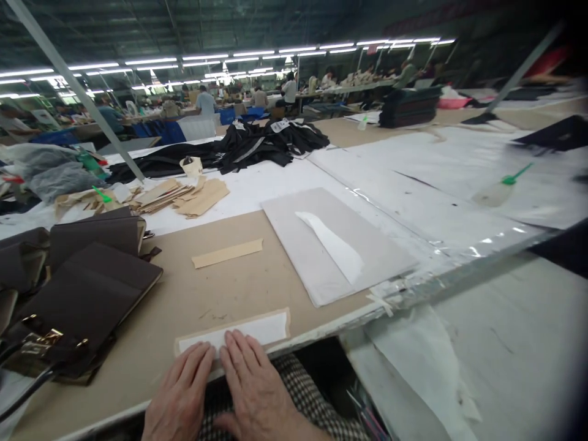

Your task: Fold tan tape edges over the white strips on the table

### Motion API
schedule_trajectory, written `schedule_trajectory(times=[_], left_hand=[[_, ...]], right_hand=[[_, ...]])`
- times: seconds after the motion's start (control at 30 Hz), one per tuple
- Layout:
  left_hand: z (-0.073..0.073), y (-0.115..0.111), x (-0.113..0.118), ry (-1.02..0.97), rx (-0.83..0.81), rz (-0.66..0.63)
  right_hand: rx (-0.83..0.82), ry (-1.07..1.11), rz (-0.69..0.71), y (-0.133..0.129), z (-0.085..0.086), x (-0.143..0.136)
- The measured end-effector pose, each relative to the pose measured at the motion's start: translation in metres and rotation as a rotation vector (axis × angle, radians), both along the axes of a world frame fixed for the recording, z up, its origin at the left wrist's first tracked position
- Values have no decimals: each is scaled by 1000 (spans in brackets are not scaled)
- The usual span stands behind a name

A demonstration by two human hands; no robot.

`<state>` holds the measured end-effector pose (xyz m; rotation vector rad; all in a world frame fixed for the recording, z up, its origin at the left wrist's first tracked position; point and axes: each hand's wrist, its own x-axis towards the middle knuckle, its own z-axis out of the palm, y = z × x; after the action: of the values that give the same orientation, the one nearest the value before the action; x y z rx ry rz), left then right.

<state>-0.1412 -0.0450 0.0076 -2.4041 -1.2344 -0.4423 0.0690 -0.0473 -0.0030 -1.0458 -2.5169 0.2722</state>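
Observation:
A white strip (266, 329) lies on a slightly larger tan strip (288, 318) near the table's front edge. My left hand (181, 389) rests with its extended fingertips on the near left part of the white strip. Beside it, my right hand (257, 383) lies flat, fingers stretched out over the strip's middle. Both hands press from above and grip nothing that I can see. Farther up the tan board (239, 285) is a plain tan strip (227, 253). To its right, a curved white piece (333, 245) sits on a pale grey sheet (294, 226).
Dark brown bags (87, 294) with gold-coloured fittings crowd the left side. Behind them are stacked tan pieces (184, 196) and a heap of black material (257, 144). A bottle with a green nozzle (498, 191) lies at right. Several people work in the background.

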Motion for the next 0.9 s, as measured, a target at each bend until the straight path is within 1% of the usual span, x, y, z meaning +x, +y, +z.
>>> schedule_trajectory(times=[0.1, 0.17, 0.23, 0.3, 0.37, 0.47, 0.53, 0.6, 0.67, 0.73, 0.8, 0.9], left_hand=[[-1, 0, 1, -28, 12, 1], [-2, 0, 1, -39, 10, 15], [-2, -1, 1, -38, 9, 31], [0, -2, 1, -34, 8, 44], [5, -2, 4, -34, -14, 64], [14, 0, 21, -57, -81, 115], [18, 3, 43, -111, -129, 79], [20, 7, 72, -198, -201, -19], [19, 13, 99, -267, -298, -98], [16, 18, 118, -294, -369, -137], [13, 23, 126, -309, -404, -152], [10, 26, 125, -344, -420, -156]], right_hand=[[32, -30, -128, 2, -2, 25], [59, -50, -223, 4, -1, 48], [79, -77, -288, 5, 2, 71], [101, -96, -322, 5, 5, 94], [117, -99, -327, 6, 8, 115], [92, -62, -290, 9, 16, 138], [48, -27, -254, 13, 21, 146], [13, -8, -227, 18, 27, 150], [-8, -7, -207, 22, 31, 151], [-26, -15, -191, 26, 33, 152], [-39, -23, -178, 28, 33, 153], [-43, -32, -169, 29, 30, 153]])
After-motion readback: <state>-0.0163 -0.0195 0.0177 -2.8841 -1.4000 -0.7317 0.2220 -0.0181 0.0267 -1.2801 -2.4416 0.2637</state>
